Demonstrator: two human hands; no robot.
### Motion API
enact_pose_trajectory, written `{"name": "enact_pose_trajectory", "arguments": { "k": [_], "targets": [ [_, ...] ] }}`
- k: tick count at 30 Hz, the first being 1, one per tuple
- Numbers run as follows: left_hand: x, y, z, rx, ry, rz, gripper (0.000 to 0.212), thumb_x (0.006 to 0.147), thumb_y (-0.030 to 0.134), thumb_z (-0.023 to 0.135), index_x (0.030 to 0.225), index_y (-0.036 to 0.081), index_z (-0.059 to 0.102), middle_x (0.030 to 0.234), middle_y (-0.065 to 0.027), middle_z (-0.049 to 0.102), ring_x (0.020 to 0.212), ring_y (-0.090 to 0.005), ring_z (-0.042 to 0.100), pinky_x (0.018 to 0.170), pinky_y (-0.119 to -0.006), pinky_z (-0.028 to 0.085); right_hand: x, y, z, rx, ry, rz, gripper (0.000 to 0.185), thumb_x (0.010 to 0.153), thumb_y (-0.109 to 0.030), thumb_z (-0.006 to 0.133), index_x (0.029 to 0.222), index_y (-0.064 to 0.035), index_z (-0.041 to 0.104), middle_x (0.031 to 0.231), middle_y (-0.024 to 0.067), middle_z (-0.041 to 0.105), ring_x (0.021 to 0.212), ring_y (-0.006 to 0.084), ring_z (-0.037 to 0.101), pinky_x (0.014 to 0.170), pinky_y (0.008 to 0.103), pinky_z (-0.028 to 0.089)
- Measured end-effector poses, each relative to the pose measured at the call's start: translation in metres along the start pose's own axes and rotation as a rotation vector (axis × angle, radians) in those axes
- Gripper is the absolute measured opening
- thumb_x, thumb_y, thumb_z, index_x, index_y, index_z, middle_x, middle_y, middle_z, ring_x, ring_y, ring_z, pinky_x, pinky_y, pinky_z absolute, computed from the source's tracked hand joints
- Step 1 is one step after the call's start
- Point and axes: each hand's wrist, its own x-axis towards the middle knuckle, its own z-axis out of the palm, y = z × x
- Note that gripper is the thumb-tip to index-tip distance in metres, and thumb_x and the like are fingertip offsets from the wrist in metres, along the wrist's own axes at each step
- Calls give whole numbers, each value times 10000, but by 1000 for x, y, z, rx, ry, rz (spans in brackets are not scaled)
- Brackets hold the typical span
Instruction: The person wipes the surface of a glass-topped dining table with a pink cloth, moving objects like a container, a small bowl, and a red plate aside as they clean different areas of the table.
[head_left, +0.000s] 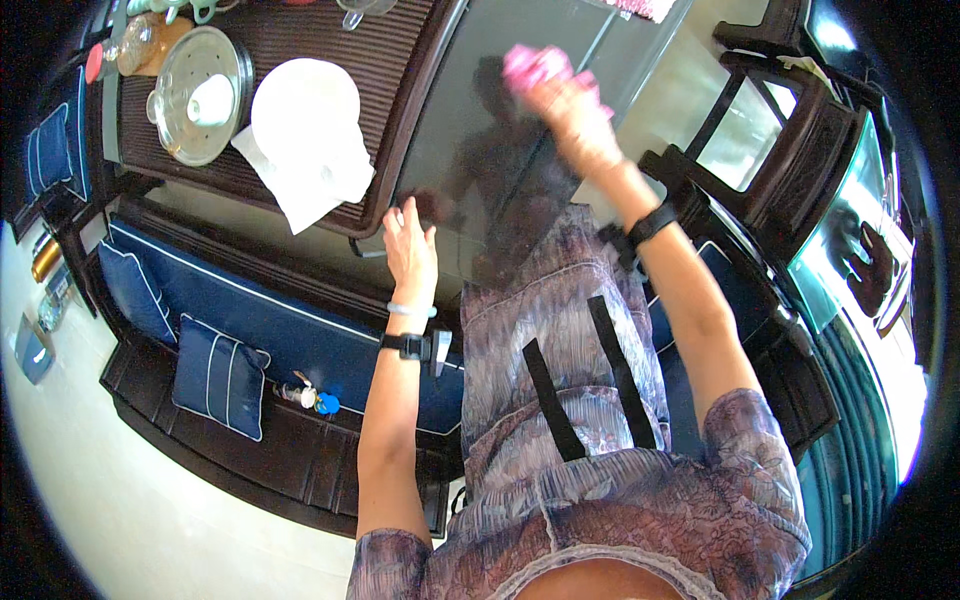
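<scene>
My right hand (577, 127) is closed around a crumpled pink cloth (534, 67) above the dark glossy tabletop (487, 97); hand and cloth are blurred. It is hard to tell whether the cloth touches the surface. My left hand (412, 251) holds nothing, its fingers apart, close to the near corner of a brown ridged tray (397, 37). Whether the fingertips touch the table edge is not plain. On the tray lie a round white item (306, 105) and white sheets (300, 195), too bright for detail. Beside them, a round metal lid or pan (178, 139) carries a small white cup (212, 100).
A clear jar with a red lid (95, 63) stands at the tray's far left. Below runs a dark wooden bench with blue cushions (217, 375) and small bottles (326, 403). Dark wooden furniture (795, 157) with glass lies to the right. Another pink cloth (645, 7) is at the top.
</scene>
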Motion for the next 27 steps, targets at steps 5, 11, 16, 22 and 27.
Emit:
{"name": "enact_pose_trajectory", "arguments": {
  "k": [5,11,16,22,27],
  "targets": [
    [-1,-21,24,-208,43,-38,518,753,-83,691,1229,-8,500,1233,-241,487,1056,-400,565,921,-453,491,37,50,-12,-23,371,158,501,772,87,485,1242,-49,591,1196,185,616,1149,408,547,980,468,449],
    [-32,-23,11,-232,135,75,390,852,-27,624,1219,0,496,1130,-233,507,1036,-403,548,929,-474,464,-33,-101,70,146,150,-60,475,771,24,515,1237,-54,566,1147,175,601,1109,384,550,977,481,445],
    [-50,-36,0,-230,135,49,300,942,116,559,1215,8,501,1084,-213,516,1012,-385,550,911,-475,465,-139,-205,108,294,-358,-129,465,859,-118,545,1324,-115,568,1393,72,532,1383,267,413,1137,398,360],
    [-47,-32,-9,-200,127,23,286,944,135,608,1199,43,519,1099,-187,559,992,-365,605,828,-458,514,-154,-126,78,293,-221,-283,360,810,-104,572,1163,-107,643,1251,49,618,1226,245,546,1059,408,426],
    [-10,-11,-2,-221,195,125,202,961,233,636,1046,57,586,990,-155,625,919,-362,631,757,-449,524,-91,3,-5,28,77,65,450,830,8,512,1263,-67,610,1255,168,612,1219,365,542,1047,462,425]
  ]
}}
